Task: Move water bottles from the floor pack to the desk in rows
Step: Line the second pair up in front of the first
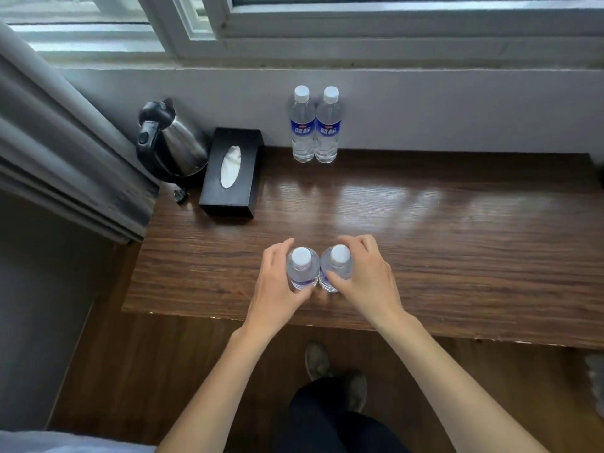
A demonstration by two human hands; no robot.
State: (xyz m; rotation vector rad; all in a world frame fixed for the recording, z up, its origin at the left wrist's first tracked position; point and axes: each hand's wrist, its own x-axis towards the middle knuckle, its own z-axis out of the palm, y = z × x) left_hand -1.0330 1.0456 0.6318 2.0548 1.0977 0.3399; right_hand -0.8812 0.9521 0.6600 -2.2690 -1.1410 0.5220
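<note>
Two clear water bottles with white caps and blue labels stand side by side at the back of the wooden desk (457, 250), against the wall: one on the left (303, 125), one on the right (327, 127). Near the desk's front edge two more bottles stand upright and touching. My left hand (277, 289) is wrapped around the left bottle (302, 268). My right hand (369, 282) is wrapped around the right bottle (336, 268). Both bottles seem to rest on the desk. The floor pack is barely visible, if at all.
A black tissue box (230, 173) and a steel kettle (170, 142) stand at the desk's back left. A grey curtain (49, 142) hangs at the left. My shoes (318, 361) are on the wooden floor below the desk edge. A pale plastic object (596, 377) shows at the right edge.
</note>
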